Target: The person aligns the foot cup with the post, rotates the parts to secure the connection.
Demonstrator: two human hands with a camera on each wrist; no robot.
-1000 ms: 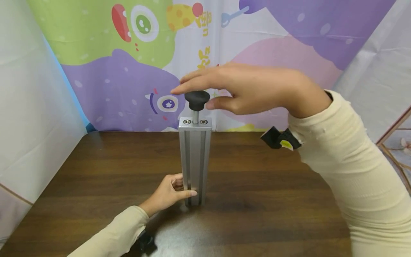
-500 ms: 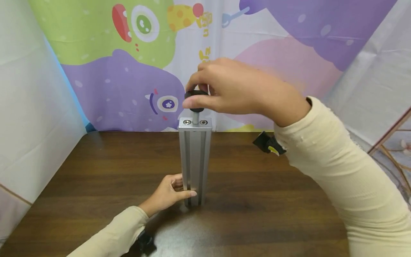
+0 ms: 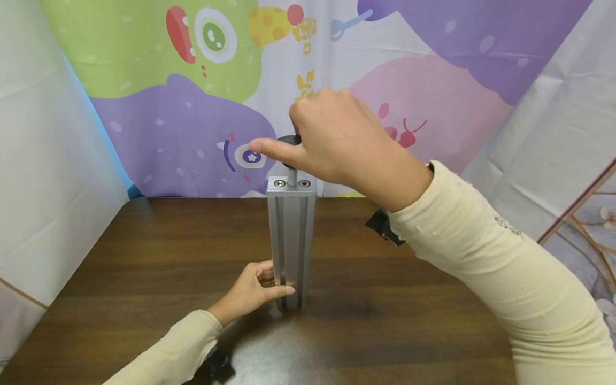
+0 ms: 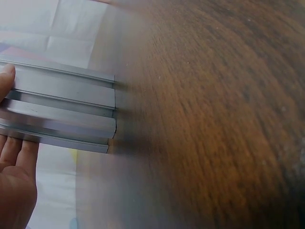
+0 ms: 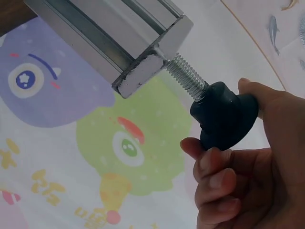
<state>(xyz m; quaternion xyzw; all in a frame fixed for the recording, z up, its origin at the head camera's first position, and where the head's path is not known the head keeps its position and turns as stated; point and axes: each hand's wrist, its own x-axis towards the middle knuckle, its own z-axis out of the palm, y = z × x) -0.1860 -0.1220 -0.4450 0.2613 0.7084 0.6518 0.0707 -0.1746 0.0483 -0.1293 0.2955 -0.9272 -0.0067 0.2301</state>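
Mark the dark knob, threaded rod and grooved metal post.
Dark knob (image 5: 226, 115), right wrist view: middle of its body.
Threaded rod (image 5: 187, 77), right wrist view: middle of the exposed thread.
Grooved metal post (image 3: 292, 240), head view: strip between the front grooves.

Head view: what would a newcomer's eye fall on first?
Likely the bright cartoon backdrop behind the wooden table. Next, the silver metal profile standing upright on the table, gripped low down by the left hand. Then the black knob on a rod at its top, held by the right hand.
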